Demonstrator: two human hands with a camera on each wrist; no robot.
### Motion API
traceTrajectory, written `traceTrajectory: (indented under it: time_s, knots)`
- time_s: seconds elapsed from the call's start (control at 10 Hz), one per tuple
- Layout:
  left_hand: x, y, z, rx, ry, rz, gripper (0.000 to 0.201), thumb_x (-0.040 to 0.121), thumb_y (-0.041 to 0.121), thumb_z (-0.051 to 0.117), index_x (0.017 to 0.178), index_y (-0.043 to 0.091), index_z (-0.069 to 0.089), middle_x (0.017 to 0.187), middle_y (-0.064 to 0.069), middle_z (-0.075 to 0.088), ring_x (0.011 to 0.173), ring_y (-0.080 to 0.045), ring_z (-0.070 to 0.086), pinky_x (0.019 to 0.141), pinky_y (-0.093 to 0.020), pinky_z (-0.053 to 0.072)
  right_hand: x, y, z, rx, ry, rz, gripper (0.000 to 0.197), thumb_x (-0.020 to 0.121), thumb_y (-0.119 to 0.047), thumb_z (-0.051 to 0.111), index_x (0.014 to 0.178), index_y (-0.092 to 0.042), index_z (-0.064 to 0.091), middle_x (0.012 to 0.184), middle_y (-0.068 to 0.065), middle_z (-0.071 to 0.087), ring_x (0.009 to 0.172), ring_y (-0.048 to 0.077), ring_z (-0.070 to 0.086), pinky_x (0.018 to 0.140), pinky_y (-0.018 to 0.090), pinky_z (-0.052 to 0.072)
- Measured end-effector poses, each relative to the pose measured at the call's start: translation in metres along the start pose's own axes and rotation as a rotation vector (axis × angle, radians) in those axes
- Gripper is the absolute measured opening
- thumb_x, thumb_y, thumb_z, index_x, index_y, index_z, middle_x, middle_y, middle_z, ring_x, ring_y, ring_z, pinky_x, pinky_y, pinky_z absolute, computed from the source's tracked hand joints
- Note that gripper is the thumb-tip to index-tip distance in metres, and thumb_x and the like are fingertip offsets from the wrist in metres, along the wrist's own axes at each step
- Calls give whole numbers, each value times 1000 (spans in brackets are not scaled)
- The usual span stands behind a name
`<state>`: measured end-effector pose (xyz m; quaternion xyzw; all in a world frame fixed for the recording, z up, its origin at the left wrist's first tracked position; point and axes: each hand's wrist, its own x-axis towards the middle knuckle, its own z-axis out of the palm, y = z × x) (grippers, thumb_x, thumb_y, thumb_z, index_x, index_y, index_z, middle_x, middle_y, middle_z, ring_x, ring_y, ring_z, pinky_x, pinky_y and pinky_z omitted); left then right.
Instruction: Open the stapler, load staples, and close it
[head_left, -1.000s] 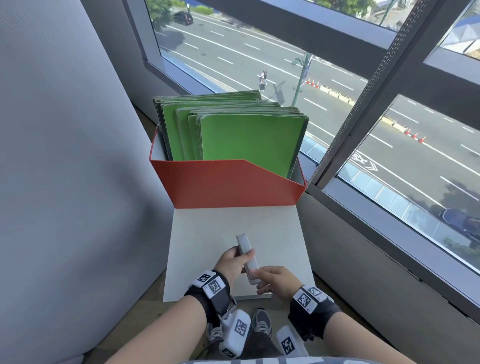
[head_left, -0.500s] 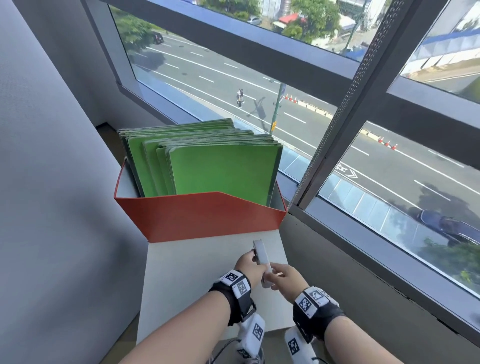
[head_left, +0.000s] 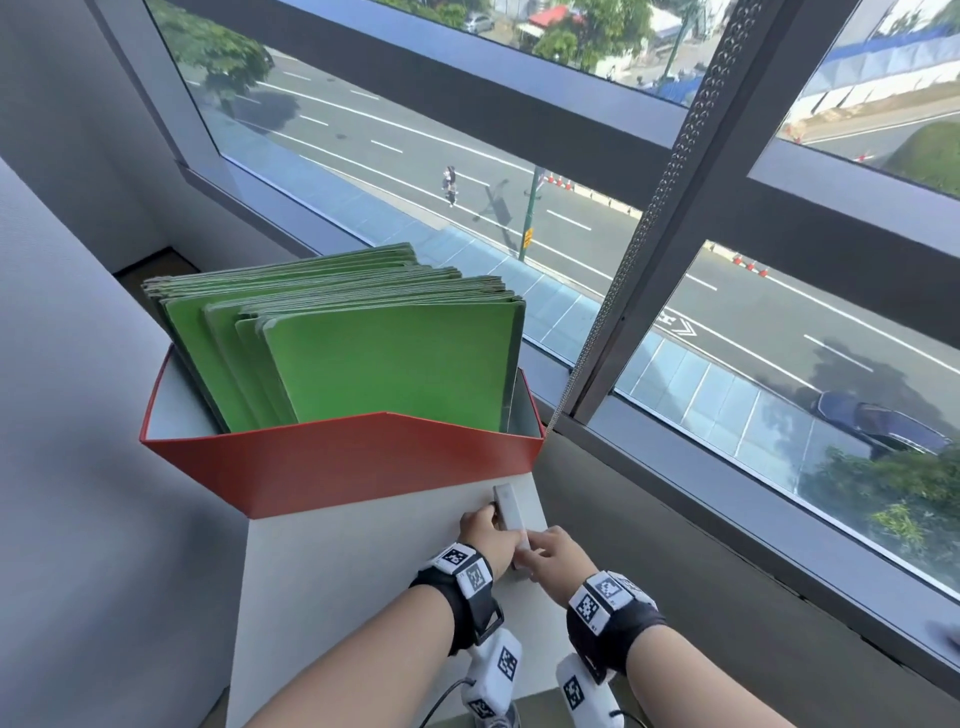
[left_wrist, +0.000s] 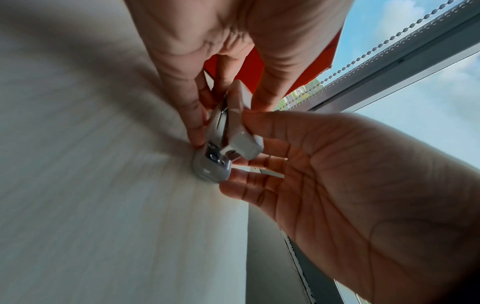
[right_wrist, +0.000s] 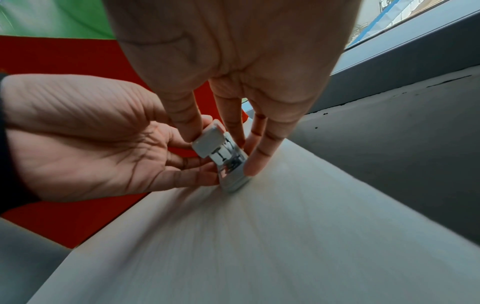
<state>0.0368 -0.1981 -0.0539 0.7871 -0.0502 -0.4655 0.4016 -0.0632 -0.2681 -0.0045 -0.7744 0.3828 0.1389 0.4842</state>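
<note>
Stapler (head_left: 511, 519), one small pale-grey unit, stands on its rear end on the white tabletop (head_left: 332, 582), near the right edge and just in front of the single red box (head_left: 332, 462). Its plastic top cover is lifted a little away from the metal body, so the shiny staple channel shows in both wrist views (left_wrist: 221, 131) (right_wrist: 228, 156).

Both hands are on it. The left hand (head_left: 485, 535) grips it from the left side, fingers and thumb pinching the body (left_wrist: 197, 115). The right hand (head_left: 553, 553) holds the cover end from the right, thumb on top and fingers curled beneath (right_wrist: 233, 61).

Whether any staples sit in the channel is hard to tell; the metal is blurred and glare-lit.

One stack of green folders (head_left: 384, 364) stands upright in the box, too many to count exactly. Each wrist wears one black band with printed square markers (head_left: 465, 571). A bead chain (head_left: 623, 270) hangs along the window frame (head_left: 691, 218).
</note>
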Motion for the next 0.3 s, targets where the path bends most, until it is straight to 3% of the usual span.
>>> traceTrajectory:
  time_s: [0.1,0.2,0.3]
  knots:
    - [-3,3,0,21,1,5,70,42,34,61,111,19,66,117,-8,63,94,-23,67,80,-37,61,2,4,2,-14,6,-38,32,91,-32,51,59,-36,54,93,8,46,67,20,53,74,28,45]
    - [-25,18,-9,38,3,5,68,51,40,61,115,19,64,123,-8,60,101,-24,65,91,-37,56,-2,1,0,-22,-4,-8,19,91,-32,52,78,-30,65,98,9,48,75,16,52,76,26,43]
    - [-48,19,-20,81,22,8,65,71,45,62,128,16,53,135,-7,54,119,-25,55,105,-31,42,-5,-1,-11,-3,70,-6,39,91,-33,55,126,-18,57,109,3,49,92,15,54,83,23,39]
